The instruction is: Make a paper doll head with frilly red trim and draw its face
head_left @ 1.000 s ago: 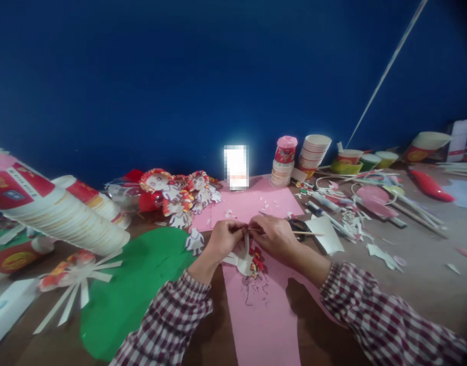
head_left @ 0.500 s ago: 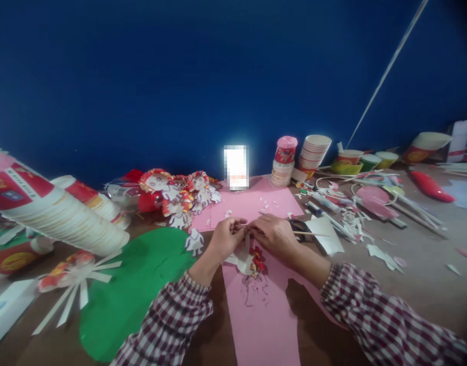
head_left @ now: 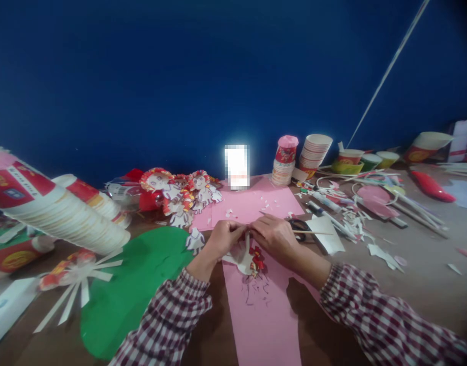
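We have a white paper piece [head_left: 242,262] right in front of us, beneath our fingertips and over a long pink sheet [head_left: 266,325]; whether it rests on the sheet, we cannot tell. Its body is pale and plain, rounded along the lower edge, with narrow strips coming off it — one rises upright to our fingers, another pokes out leftward under the left wrist. Along its right side sits a red-and-gold cluster [head_left: 258,258], crinkled, bright red above and yellower toward the bottom. Just below it, thin dark marks [head_left: 254,292] are scattered over the pink.

Our left hand [head_left: 227,239] pinches thumb and forefinger together at the top of the upright strip. Our right hand [head_left: 273,235] is curled in from the other side, its bent fingertips meeting the left ones — the exact grip is too small to make out. A thin wooden stick [head_left: 313,233] juts out to the right from behind the right hand, its inner end hidden from us; beyond it are the black handles of scissors [head_left: 300,229] and a white card [head_left: 327,239]. To our left, by a green sheet [head_left: 134,295], lies a similar strip-fringed piece [head_left: 79,272], its white strips fanned wide.
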Action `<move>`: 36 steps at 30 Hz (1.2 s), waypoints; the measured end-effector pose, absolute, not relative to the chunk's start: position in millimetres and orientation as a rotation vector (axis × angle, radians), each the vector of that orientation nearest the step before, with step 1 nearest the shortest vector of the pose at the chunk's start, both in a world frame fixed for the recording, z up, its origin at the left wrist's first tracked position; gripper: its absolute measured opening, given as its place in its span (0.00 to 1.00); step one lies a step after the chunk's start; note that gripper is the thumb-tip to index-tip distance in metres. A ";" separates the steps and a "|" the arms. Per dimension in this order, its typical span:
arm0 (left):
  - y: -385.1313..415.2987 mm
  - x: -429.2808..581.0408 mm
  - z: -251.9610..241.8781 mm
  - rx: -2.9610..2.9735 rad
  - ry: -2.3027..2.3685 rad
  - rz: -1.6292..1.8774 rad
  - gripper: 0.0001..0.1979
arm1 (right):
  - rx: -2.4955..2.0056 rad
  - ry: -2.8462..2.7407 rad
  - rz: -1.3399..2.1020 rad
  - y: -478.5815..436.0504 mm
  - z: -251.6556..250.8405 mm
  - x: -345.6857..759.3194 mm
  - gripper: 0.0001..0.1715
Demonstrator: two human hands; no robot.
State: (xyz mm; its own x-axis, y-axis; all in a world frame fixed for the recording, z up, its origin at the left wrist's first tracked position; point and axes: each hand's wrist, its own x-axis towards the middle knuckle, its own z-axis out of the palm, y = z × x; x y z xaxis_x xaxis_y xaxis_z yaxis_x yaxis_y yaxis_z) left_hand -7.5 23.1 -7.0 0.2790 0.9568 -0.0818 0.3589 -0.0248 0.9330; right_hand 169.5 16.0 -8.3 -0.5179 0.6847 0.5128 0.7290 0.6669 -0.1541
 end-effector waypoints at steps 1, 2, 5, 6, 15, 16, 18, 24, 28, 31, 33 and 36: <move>23.3 -7.2 -7.7 1.567 1.257 0.772 0.18 | -1.098 -2.338 -0.100 16.1 -8.5 169.2 0.10; 23.3 -6.9 -8.1 1.565 1.264 0.781 0.17 | -1.106 -2.336 -0.090 16.2 -8.9 169.1 0.10; 22.4 -5.9 -7.9 1.565 1.266 0.823 0.13 | -1.122 -2.334 -0.053 17.3 -10.1 168.9 0.08; 22.0 -5.8 -7.5 1.565 1.263 0.832 0.12 | -1.125 -2.336 -0.047 17.7 -10.6 169.0 0.08; 20.4 -5.2 -7.4 1.450 1.268 0.823 0.12 | -1.107 -2.268 0.089 19.1 -15.5 169.5 0.03; 20.4 -5.3 -7.8 1.432 1.270 0.812 0.13 | -1.103 -2.259 0.111 18.9 -15.2 169.6 0.03; 20.5 -5.6 -8.8 1.415 1.270 0.810 0.14 | -1.093 -2.243 0.143 18.7 -14.5 169.8 0.04; 22.0 -7.0 -13.9 1.406 1.279 0.861 0.16 | -1.058 -2.241 0.186 19.9 -14.5 170.2 0.07; 22.1 -7.8 -14.0 1.423 1.230 0.875 0.21 | -1.064 -2.274 0.173 20.6 -14.8 170.4 0.11; 21.3 -7.1 -11.8 1.446 1.203 0.857 0.21 | -1.055 -2.276 0.158 21.0 -14.8 170.6 0.10; 20.6 -5.9 -9.8 1.452 1.198 0.822 0.19 | -1.053 -2.268 0.153 21.3 -14.7 170.8 0.09; 19.9 -3.7 -7.1 1.461 1.181 0.796 0.16 | -1.079 -2.251 0.131 21.4 -14.7 170.9 0.07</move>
